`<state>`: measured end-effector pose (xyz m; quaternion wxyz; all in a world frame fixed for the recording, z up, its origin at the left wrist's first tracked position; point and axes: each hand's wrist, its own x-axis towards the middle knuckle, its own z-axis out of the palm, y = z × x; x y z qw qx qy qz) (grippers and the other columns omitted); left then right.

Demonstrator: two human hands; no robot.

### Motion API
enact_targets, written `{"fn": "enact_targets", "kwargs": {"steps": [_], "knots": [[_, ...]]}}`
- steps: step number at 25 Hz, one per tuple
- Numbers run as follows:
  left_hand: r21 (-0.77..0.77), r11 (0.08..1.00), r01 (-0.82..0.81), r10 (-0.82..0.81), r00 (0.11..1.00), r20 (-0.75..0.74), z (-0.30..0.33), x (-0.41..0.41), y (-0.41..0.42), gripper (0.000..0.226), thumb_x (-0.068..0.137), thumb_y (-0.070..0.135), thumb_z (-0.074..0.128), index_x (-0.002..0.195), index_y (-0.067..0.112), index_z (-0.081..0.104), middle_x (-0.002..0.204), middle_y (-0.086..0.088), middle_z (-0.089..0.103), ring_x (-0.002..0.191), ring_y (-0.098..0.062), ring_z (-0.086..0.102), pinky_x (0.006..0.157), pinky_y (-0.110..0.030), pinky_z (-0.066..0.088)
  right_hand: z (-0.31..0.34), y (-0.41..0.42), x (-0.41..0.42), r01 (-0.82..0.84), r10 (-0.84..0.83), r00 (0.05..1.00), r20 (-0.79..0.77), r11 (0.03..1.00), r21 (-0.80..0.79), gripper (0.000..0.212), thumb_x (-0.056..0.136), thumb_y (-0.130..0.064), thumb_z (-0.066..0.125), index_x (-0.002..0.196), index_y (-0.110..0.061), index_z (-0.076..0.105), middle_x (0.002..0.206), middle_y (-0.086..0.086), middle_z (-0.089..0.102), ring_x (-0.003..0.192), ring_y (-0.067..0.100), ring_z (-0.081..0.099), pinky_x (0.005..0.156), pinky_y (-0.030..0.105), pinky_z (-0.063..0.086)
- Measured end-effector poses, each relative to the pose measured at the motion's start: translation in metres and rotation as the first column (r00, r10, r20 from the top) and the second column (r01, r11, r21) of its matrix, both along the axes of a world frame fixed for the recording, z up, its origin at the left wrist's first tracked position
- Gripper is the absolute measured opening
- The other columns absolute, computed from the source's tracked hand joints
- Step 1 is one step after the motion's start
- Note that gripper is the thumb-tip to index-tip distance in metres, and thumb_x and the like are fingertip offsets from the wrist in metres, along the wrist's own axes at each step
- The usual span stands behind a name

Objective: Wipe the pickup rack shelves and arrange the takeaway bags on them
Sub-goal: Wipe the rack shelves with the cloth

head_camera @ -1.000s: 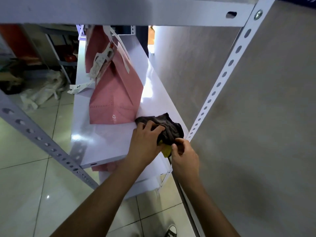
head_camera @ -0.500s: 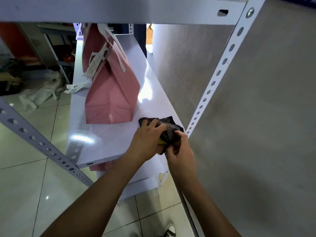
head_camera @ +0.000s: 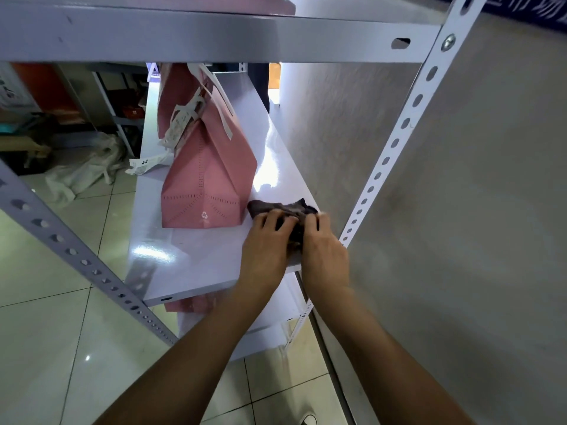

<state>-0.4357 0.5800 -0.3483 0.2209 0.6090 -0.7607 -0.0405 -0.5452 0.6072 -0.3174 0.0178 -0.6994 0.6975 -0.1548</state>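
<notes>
crumpled dark brown cloth (head_camera: 287, 211): on the glossy white metal shelf (head_camera: 196, 256), near its front right corner, just right of the pink paper takeaway bag (head_camera: 205, 182) standing upright. left hand (head_camera: 267, 243) and right hand (head_camera: 322, 250): both on the cloth, fingers curled into it, apparently gripping; right hand blurred. perforated white upright post (head_camera: 395, 142): just right of the hands.

Glossy pale floor tiles (head_camera: 46, 332) run under the scene, catching spots of light. A crumpled whitish sack (head_camera: 82, 170) lies on the floor at the far left, near a dark metal shelving unit (head_camera: 122, 118) holding blurred items. A plain grey wall (head_camera: 475, 240) fills the right side. A shoe toe (head_camera: 308, 420) shows at the bottom edge.
</notes>
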Motion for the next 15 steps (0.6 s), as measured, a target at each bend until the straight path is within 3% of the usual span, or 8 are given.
{"fn": "enact_targets", "kwargs": {"steps": [4,6,8,11,12,15], "knots": [[0.116,0.987,0.110,-0.113,0.993,0.024,-0.025,0.006,0.027,0.079,0.094,0.049,0.053,0.156,0.038,0.004,0.166,-0.005,0.007,0.150,-0.032,0.017,0.116,-0.043,0.029,-0.022,0.027,-0.004,0.038,-0.031,0.998,-0.050,0.988,0.152,0.057,0.097,-0.008,0.058,0.148,-0.008,0.032,0.136,0.008,0.045,0.097,0.024,0.069,0.082,0.031,0.058],[0.142,0.978,0.152,-0.153,0.988,-0.003,-0.029,0.015,0.035,0.076,0.096,0.055,0.046,0.154,0.045,-0.003,0.167,-0.001,-0.005,0.151,-0.031,0.012,0.119,-0.045,0.024,-0.023,0.034,-0.004,0.058,-0.057,0.998,-0.006,0.992,0.108,0.061,0.097,-0.014,0.060,0.151,-0.009,0.030,0.141,0.008,0.042,0.101,0.022,0.067,0.084,0.030,0.059],[0.136,0.971,0.197,-0.190,0.980,-0.059,-0.026,0.019,0.033,0.069,0.098,0.054,0.042,0.155,0.045,0.002,0.167,-0.001,0.000,0.151,-0.029,0.018,0.120,-0.045,0.026,-0.020,0.031,-0.003,0.037,-0.036,0.999,0.024,0.999,-0.040,0.058,0.093,-0.016,0.065,0.146,-0.011,0.041,0.139,0.009,0.047,0.105,0.023,0.062,0.085,0.035,0.059],[0.101,0.983,0.153,-0.122,0.956,-0.266,-0.020,0.026,0.026,0.063,0.101,0.046,0.042,0.156,0.032,0.015,0.159,0.003,0.034,0.140,-0.019,0.041,0.114,-0.037,0.039,-0.021,0.025,-0.005,-0.097,0.094,0.995,-0.021,0.977,-0.189,0.061,0.085,-0.013,0.073,0.143,-0.013,0.054,0.145,0.011,0.054,0.120,0.032,0.057,0.099,0.043,0.052],[0.095,0.987,0.133,-0.106,0.962,-0.253,-0.021,0.027,0.025,0.060,0.102,0.045,0.040,0.156,0.030,0.017,0.159,0.003,0.034,0.140,-0.017,0.041,0.114,-0.035,0.039,-0.024,0.024,-0.007,-0.149,0.145,0.989,-0.032,0.976,-0.161,0.062,0.088,-0.013,0.071,0.146,-0.014,0.051,0.151,0.010,0.050,0.130,0.032,0.053,0.107,0.045,0.048],[0.097,0.986,0.139,-0.136,0.990,-0.033,-0.031,0.028,0.029,0.061,0.104,0.048,0.025,0.158,0.027,0.005,0.167,0.003,0.007,0.150,-0.020,0.020,0.121,-0.040,0.025,-0.038,0.023,-0.012,-0.181,0.181,0.983,-0.017,0.983,-0.007,0.069,0.099,-0.016,0.056,0.160,-0.021,0.024,0.165,0.004,0.029,0.151,0.024,0.029,0.122,0.041,0.029]]}}
